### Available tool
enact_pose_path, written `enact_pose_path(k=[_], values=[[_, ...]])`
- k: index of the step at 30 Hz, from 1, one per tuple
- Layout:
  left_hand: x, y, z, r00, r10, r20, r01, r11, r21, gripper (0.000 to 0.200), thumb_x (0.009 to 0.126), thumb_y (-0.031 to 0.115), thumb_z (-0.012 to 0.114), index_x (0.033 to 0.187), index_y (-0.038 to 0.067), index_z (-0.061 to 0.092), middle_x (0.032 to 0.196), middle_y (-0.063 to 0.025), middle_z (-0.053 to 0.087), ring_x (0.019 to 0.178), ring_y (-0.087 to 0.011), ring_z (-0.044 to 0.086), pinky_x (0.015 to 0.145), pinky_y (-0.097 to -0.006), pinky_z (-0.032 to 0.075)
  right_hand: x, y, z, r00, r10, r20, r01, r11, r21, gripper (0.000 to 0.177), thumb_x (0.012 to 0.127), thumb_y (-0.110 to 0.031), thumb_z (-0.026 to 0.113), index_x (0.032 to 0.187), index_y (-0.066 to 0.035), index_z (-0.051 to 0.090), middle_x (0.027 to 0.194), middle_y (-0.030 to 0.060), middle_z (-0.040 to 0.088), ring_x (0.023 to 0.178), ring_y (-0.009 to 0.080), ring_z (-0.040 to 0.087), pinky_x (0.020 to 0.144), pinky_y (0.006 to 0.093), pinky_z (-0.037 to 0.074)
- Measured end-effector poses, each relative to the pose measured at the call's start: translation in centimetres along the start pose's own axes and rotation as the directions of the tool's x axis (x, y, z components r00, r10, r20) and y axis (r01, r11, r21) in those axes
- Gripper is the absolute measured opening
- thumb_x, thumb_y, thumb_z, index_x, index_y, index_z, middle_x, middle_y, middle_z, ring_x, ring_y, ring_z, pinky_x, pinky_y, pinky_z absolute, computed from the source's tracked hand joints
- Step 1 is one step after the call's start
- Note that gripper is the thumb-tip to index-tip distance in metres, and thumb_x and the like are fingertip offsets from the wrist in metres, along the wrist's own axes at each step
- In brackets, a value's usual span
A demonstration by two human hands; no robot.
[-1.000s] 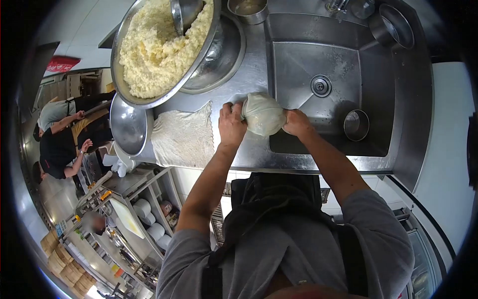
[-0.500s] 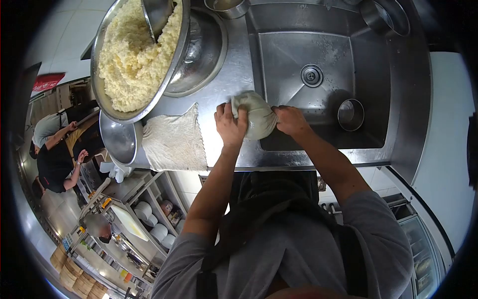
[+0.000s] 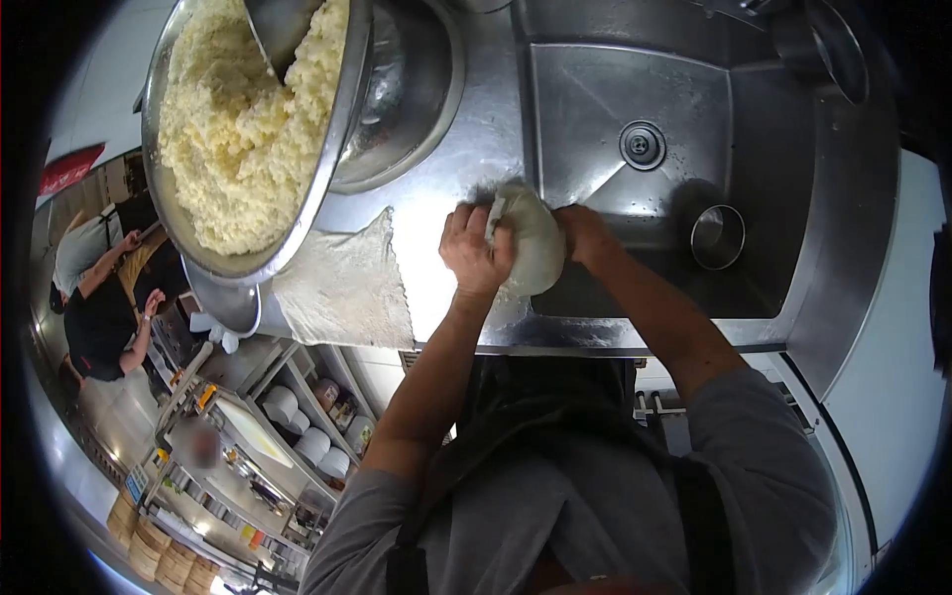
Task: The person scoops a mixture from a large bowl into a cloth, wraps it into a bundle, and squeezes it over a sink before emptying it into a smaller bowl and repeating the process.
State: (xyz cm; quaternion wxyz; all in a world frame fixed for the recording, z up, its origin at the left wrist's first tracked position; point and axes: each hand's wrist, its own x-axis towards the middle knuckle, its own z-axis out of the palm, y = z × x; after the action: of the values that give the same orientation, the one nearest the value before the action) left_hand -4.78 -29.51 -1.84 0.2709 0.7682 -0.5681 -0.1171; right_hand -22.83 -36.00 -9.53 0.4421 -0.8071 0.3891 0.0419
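A round, bulging pale cloth bag (image 3: 535,246) sits between my hands at the left edge of the sink. My left hand (image 3: 476,248) grips its left side, thumb toward me and fingers curled against the cloth. On the opposite side, my right hand (image 3: 585,238) is closed on the bag's gathered end, its fingertips partly hidden behind the bulge. What fills the bag cannot be seen.
A big metal bowl (image 3: 332,188) of pale crumbly food (image 3: 238,139), with a metal scoop (image 3: 283,32) in it, stands left. Below lies a beige cloth (image 3: 347,283). The sink (image 3: 625,94) holds a metal ring-shaped container (image 3: 717,237). Several people work at far left.
The bag has turned between my hands, so its gathered end now faces more away from view. My right hand has gone partly behind it. The whole view has shifted slightly.
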Motion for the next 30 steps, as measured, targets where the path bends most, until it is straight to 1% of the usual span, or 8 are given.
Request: enact_pose_path(k=[4, 8, 10, 13, 16, 19, 26, 30], values=[[1.5, 0.8, 1.0, 0.991, 0.104, -0.090, -0.105, 0.994, -0.012, 0.022, 0.079, 0.022, 0.057, 0.087, 0.001, 0.062, 0.083, -0.0168, 0.060, 0.075, -0.0383, 0.058, 0.064, -0.0439, 0.048, 2.9, 0.6, -1.2, 0.988, 0.104, 0.113, -0.090, 0.988, -0.121, 0.019, 0.078, -0.018, 0.060, 0.093, -0.009, 0.068, 0.093, 0.0186, 0.067, 0.091, 0.0357, 0.064, 0.080, 0.0453, 0.052], [2.3, -0.2, -0.9, 0.996, -0.084, -0.031, 0.075, 0.972, -0.222, 0.025, 0.080, 0.026, 0.063, 0.085, 0.002, 0.063, 0.084, -0.0169, 0.060, 0.076, -0.0372, 0.060, 0.068, -0.0431, 0.048, -0.7, -2.5, -8.7, 0.990, 0.010, -0.144, -0.045, 0.969, -0.242, 0.020, 0.081, -0.012, 0.055, 0.098, -0.007, 0.065, 0.100, 0.0178, 0.067, 0.093, 0.0335, 0.065, 0.078, 0.0450, 0.052], [3.5, 1.0, -3.6, 0.994, 0.072, -0.080, -0.095, 0.940, -0.328, 0.020, 0.080, 0.020, 0.066, 0.090, 0.002, 0.064, 0.088, -0.0162, 0.061, 0.080, -0.0353, 0.059, 0.072, -0.0415, 0.047, -1.5, -2.7, -9.5, 0.920, -0.152, -0.361, 0.009, 0.929, -0.370, 0.029, 0.072, -0.006, 0.063, 0.101, -0.008, 0.062, 0.090, 0.0154, 0.062, 0.086, 0.0367, 0.064, 0.074, 0.0472, 0.052], [4.0, 1.3, -7.0, 0.951, 0.264, -0.159, -0.291, 0.938, -0.185, 0.024, 0.076, 0.019, 0.068, 0.095, 0.004, 0.064, 0.097, -0.0152, 0.059, 0.090, -0.0337, 0.057, 0.077, -0.0412, 0.045, -2.1, -4.1, -8.7, 0.784, -0.348, -0.515, 0.126, 0.900, -0.417, 0.027, 0.073, -0.005, 0.059, 0.100, -0.006, 0.059, 0.091, 0.0146, 0.062, 0.081, 0.0353, 0.064, 0.072, 0.0454, 0.052], [1.0, 0.5, -9.4, 0.870, 0.492, -0.013, -0.492, 0.870, -0.025, 0.034, 0.070, 0.017, 0.069, 0.101, 0.008, 0.062, 0.109, -0.0142, 0.055, 0.100, -0.0341, 0.052, 0.082, -0.0438, 0.042, -2.4, -4.3, -5.7, 0.671, -0.425, -0.607, 0.187, 0.890, -0.415, 0.031, 0.069, -0.002, 0.061, 0.100, -0.007, 0.059, 0.088, 0.0122, 0.057, 0.076, 0.0348, 0.062, 0.068, 0.0441, 0.051], [-3.0, -1.5, -8.5, 0.767, 0.635, 0.094, -0.638, 0.770, 0.004, 0.042, 0.064, 0.016, 0.069, 0.105, 0.009, 0.060, 0.114, -0.0133, 0.051, 0.106, -0.0353, 0.049, 0.086, -0.0469, 0.038, -4.3, -3.8, -2.5, 0.758, -0.317, -0.570, 0.141, 0.933, -0.332, 0.035, 0.067, -0.003, 0.064, 0.101, -0.007, 0.058, 0.093, 0.0137, 0.058, 0.081, 0.0341, 0.063, 0.070, 0.0426, 0.053], [-10.3, 1.3, -4.7, 0.973, 0.163, -0.161, -0.195, 0.958, -0.208, 0.034, 0.068, 0.012, 0.063, 0.099, 0.005, 0.054, 0.113, -0.0200, 0.046, 0.106, -0.0403, 0.045, 0.092, -0.0499, 0.034, -7.5, -5.3, 1.5, 0.909, 0.011, -0.417, -0.084, 0.984, -0.158, 0.035, 0.070, -0.006, 0.064, 0.104, -0.005, 0.058, 0.093, 0.0162, 0.063, 0.084, 0.0368, 0.065, 0.075, 0.0449, 0.053], [-9.6, 2.6, -2.4, 0.957, 0.023, -0.289, -0.108, 0.954, -0.281, 0.024, 0.074, 0.013, 0.064, 0.094, 0.003, 0.054, 0.105, -0.0204, 0.049, 0.099, -0.0383, 0.046, 0.088, -0.0475, 0.037, -8.1, -5.7, 2.4, 0.913, 0.166, -0.373, -0.207, 0.976, -0.072, 0.030, 0.074, -0.012, 0.062, 0.103, -0.004, 0.059, 0.091, 0.0188, 0.066, 0.086, 0.0380, 0.065, 0.078, 0.0479, 0.052]])
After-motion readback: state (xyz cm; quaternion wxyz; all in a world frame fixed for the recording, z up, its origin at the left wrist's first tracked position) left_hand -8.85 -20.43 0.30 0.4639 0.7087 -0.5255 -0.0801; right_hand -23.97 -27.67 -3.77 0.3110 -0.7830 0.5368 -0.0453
